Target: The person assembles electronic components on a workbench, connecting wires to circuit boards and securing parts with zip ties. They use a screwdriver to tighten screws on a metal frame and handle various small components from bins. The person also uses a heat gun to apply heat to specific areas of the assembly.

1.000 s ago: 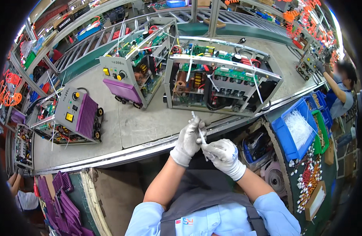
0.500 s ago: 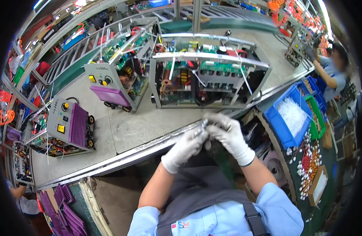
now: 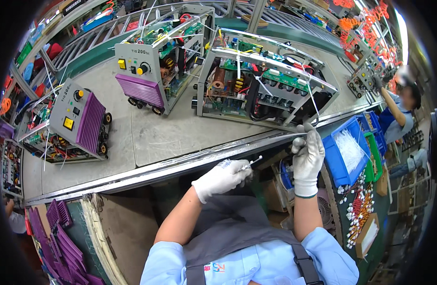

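Observation:
Both my hands wear white gloves. My left hand (image 3: 225, 178), over the bench's front edge, is closed around a thin white cable tie (image 3: 257, 159), whose small end sticks out to the right. My right hand (image 3: 308, 154) is raised farther right, just below the near right corner of an open machine chassis (image 3: 275, 95). Its fingers are curled and pinched. A thin pale line shows at the fingertips, but what they hold cannot be made out. Green circuit boards, a copper coil and black cables fill the chassis, and white ties stick out from it.
Two grey machines with purple fronts, one in the middle (image 3: 141, 78) and one at left (image 3: 76, 121), stand on the bench. A blue bin (image 3: 344, 152) of white ties and a green bin (image 3: 372, 161) are at right. A co-worker (image 3: 399, 111) works at far right. Purple panels (image 3: 61, 242) lie lower left.
My hands, together before, are now apart: the right has moved right and up toward the chassis corner, the left slightly down. The view has shifted, so the machines appear displaced.

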`<state>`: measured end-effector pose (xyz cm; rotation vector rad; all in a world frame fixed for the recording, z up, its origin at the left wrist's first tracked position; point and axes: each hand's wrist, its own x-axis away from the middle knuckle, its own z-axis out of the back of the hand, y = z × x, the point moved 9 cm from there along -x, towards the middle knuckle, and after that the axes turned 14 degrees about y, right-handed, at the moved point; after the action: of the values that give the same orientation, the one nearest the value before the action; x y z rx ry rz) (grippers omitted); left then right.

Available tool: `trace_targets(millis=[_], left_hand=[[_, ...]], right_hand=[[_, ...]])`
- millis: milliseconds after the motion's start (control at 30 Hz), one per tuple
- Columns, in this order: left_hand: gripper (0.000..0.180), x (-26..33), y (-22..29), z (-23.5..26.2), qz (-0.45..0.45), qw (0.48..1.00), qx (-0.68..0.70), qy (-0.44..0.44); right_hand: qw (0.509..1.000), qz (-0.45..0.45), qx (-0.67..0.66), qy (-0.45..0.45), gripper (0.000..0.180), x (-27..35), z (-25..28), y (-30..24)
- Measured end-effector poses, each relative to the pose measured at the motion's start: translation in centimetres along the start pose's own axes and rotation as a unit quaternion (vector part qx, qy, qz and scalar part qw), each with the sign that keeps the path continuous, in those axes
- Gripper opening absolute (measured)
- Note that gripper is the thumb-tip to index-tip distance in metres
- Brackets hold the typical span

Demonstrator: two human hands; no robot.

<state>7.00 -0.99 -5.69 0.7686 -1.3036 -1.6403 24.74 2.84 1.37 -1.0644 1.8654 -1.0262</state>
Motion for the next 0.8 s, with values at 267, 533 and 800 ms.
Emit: trace_targets(millis=[267, 533, 800], left_hand=[[0.020, -0.8, 1.5, 0.5, -0.115, 0.958, -0.160, 0.210], [0.022, -1.9, 2.7, 2.1, -0.141, 0.938, -0.124, 0.291], [0.025, -6.3, -3.3, 6.9, 0.053, 0.886, 0.289, 0.358]], right_hand=[[0.990, -0.034, 0.126, -0.046, 0.019, 3.4, -2.0, 5.2], [0.982, -0.159, 0.037, -0.092, 0.014, 0.7, -2.0, 5.4], [0.989, 0.134, 0.054, -0.014, 0.019, -6.4, -3.6, -1.2]])
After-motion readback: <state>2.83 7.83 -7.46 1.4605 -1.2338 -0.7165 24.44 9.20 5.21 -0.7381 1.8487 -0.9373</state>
